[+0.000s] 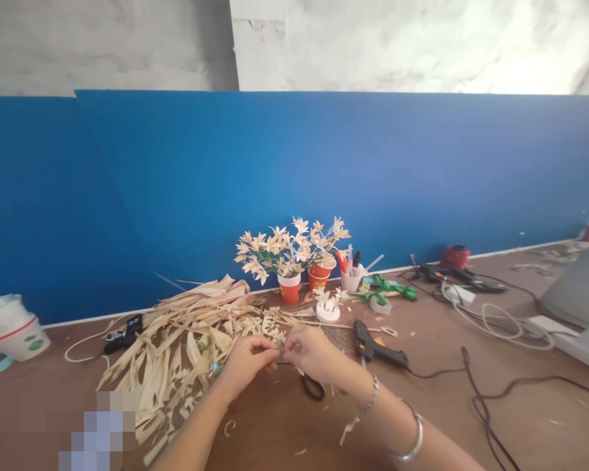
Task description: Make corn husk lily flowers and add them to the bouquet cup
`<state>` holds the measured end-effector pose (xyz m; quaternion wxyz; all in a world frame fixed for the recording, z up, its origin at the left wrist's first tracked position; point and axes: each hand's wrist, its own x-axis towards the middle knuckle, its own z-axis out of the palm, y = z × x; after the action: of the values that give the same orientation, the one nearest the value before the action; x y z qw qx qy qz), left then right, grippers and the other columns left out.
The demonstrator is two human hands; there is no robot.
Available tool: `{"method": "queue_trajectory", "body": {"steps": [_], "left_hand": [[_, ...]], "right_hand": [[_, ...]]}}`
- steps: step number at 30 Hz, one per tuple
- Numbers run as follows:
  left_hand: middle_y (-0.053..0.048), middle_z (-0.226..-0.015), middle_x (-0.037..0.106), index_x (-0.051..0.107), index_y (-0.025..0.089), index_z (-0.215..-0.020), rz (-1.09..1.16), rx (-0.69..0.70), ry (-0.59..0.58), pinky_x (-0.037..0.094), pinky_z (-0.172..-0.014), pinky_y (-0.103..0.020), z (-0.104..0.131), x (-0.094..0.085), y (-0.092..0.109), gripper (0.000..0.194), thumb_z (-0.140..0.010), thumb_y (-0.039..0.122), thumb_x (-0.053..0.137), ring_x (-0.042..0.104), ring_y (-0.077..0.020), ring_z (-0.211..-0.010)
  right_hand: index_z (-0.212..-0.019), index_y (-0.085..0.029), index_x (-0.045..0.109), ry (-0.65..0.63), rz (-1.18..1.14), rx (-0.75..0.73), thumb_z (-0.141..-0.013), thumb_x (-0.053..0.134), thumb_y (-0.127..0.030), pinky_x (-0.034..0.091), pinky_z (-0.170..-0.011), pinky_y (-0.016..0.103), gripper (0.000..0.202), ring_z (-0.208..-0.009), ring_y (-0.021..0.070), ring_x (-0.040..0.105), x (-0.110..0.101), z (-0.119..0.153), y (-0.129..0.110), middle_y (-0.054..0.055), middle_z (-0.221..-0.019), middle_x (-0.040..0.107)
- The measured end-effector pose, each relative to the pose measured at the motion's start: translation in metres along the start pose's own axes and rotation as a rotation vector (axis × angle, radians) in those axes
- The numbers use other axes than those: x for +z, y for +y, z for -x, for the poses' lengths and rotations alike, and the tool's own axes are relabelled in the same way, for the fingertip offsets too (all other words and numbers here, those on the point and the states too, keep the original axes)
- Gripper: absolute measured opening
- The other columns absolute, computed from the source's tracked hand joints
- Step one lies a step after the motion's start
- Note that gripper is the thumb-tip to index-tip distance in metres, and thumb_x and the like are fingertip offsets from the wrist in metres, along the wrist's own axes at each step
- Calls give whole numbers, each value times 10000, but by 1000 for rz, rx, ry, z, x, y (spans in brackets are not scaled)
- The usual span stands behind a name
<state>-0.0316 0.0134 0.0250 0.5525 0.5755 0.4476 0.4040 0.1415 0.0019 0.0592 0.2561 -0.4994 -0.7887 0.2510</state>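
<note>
Fingers [262, 344] pinch small piece [281, 352] near husk pile's [174, 350] edge.

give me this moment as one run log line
left hand, right hand: pinching small greenish item, identity unclear; glue gun: on table, right of hands; pale strips: piled left; pale flowers: in cups, beyond

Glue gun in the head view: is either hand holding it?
No, the black glue gun lies on the brown table, while the left hand and right hand meet to its left, clear of it.
</note>
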Motion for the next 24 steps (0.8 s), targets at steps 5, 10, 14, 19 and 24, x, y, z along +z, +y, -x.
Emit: {"method": "queue_trajectory", "body": {"steps": [5,10,14,19,24], "left_hand": [[-2,-539,645,663,141,-639,-30,-13,6,451,-569,-275,1,-1,-1,197,-593,323,722,579,-149,-508],[2,-535,636,660,136,-624,-18,-16,-33,440,-557,-260,0,-3,-3,206,-599,330,726,564,-136,-501],[6,-579,630,639,138,-621,-10,22,-82,427,-544,-251,1,-2,0,215,-608,333,728,542,-119,-493],[9,-595,613,609,145,-612,-32,92,-144,422,-568,-243,4,-1,1,200,-664,316,699,544,-115,-522],[-11,-620,644,603,149,-651,20,85,-210,430,-575,-252,5,-1,-3,201,-681,325,696,559,-125,-535]], "right_hand": [[-696,-169,695,-41,-26,26,-706,590,-123,397,-678,220,115,-737,144,585,-4,1,-4,27,-774,674],[-699,-142,701,-121,-104,37,-710,575,-141,367,-590,199,126,-640,123,541,-5,0,0,10,-665,648],[-695,-135,697,-188,-177,55,-712,565,-170,339,-538,184,137,-568,96,476,-3,0,6,-19,-582,585],[-702,-142,696,-260,-190,67,-720,539,-188,309,-497,181,164,-514,81,418,-6,1,8,-40,-523,514],[-740,-145,702,-363,-194,41,-737,515,-190,288,-473,180,193,-487,71,374,-12,2,7,-47,-513,482]]}}
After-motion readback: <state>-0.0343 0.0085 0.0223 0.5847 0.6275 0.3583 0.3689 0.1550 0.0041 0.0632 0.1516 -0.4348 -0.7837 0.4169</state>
